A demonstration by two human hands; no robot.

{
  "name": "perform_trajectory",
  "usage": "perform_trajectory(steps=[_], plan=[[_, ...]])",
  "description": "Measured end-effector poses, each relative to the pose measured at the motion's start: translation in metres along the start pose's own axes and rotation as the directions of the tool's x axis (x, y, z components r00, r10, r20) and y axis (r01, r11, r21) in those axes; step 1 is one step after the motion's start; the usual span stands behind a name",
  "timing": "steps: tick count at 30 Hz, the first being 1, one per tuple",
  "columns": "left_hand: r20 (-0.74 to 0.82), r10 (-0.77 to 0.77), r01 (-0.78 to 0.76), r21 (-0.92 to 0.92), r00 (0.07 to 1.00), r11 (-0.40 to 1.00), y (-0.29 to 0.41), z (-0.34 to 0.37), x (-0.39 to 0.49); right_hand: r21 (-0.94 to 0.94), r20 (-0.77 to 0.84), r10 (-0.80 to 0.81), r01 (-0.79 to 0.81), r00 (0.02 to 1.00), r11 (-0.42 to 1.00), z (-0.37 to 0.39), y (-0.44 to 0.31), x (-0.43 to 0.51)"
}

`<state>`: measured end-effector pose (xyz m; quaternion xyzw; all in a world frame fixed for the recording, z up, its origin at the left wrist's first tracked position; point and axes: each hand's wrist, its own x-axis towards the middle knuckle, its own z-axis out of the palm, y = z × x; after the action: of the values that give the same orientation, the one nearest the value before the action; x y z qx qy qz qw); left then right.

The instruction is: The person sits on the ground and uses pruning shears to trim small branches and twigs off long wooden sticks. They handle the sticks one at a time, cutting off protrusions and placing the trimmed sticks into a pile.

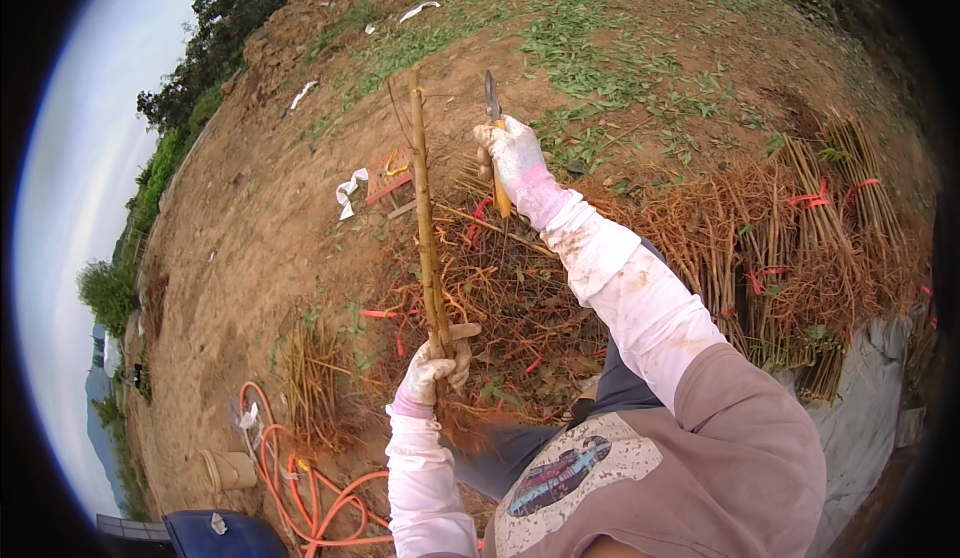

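Note:
My gloved left hand [439, 363] is closed around the lower end of a few bare woody stems [424, 220], held nearly upright. Fine reddish roots [469, 423] hang below that fist. To the upper right, my gloved right hand [511, 151] grips pruning shears [492, 100] with yellow handles, the dark blades pointing up. The blades are apart from the stems. Beneath both hands lies a tangled heap of rooted cuttings [517, 303] with bits of red tie among them.
Tied bundles of rooted stems [814, 205] lie at right beside a grey sheet [862, 400]. A smaller stem bundle [311, 378] stands at left. An orange hose [319, 513], a beige bucket [227, 470] and a blue container [221, 534] are at lower left. Cut leaves [585, 47] litter the soil.

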<state>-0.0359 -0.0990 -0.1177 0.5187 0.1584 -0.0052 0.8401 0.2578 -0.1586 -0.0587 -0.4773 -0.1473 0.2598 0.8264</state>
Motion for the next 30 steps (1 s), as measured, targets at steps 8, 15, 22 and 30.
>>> perform_trajectory(steps=[8,15,22,30], plan=[[-0.175,-0.002,0.022,0.117,0.985,0.993,0.012,-0.005,-0.005,-0.849,0.468,-0.535,0.526,0.703,-0.053,0.000,-0.015,-0.029],[-0.425,0.249,0.016,0.530,0.870,0.848,-0.002,-0.024,0.000,-0.817,0.566,-0.395,0.559,0.724,-0.146,-0.007,-0.015,-0.026],[-0.517,0.556,0.298,0.847,0.651,0.440,0.005,-0.017,0.009,-0.877,0.214,-0.377,0.347,0.901,0.332,-0.014,-0.025,-0.017],[-0.509,0.678,0.367,0.859,0.531,0.357,0.004,-0.014,-0.005,-0.909,0.412,-0.393,0.403,0.822,-0.108,-0.015,-0.018,-0.015]])
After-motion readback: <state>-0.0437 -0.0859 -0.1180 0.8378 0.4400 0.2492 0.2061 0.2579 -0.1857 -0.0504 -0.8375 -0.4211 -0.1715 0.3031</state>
